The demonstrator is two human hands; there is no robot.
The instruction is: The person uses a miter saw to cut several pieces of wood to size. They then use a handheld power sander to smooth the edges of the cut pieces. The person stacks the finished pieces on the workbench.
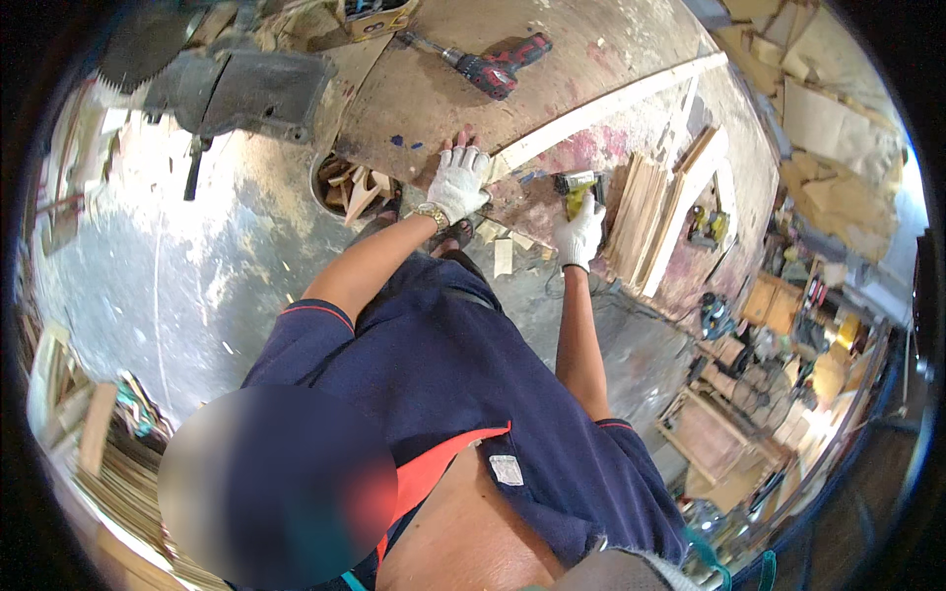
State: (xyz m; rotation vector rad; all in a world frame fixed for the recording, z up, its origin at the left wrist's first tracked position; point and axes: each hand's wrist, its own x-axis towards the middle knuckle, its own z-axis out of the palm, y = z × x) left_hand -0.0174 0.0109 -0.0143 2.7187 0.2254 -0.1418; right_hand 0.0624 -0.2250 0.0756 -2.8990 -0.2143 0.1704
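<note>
My left hand (459,185), in a white glove with bare fingertips, lies over the near edge of the wooden workbench (394,123). Its fingers are stretched out and apart. A long pale wooden strip (601,106) runs from beside that hand's thumb side to the far right of the bench. Whether the palm presses on the strip cannot be made out. My right hand (580,234), gloved too, is closed around a yellow-green power tool (579,197) with a dark and silvery front. That tool is at the bench edge, close to the strip; its exact kind is unclear.
A red and black cordless drill (498,69) lies on the bench. Stacked wooden strips (645,212) and another yellow-green tool (708,227) are at the right. A bin of offcuts (350,187) stands below the bench. A circular saw blade (143,49) shows at upper left.
</note>
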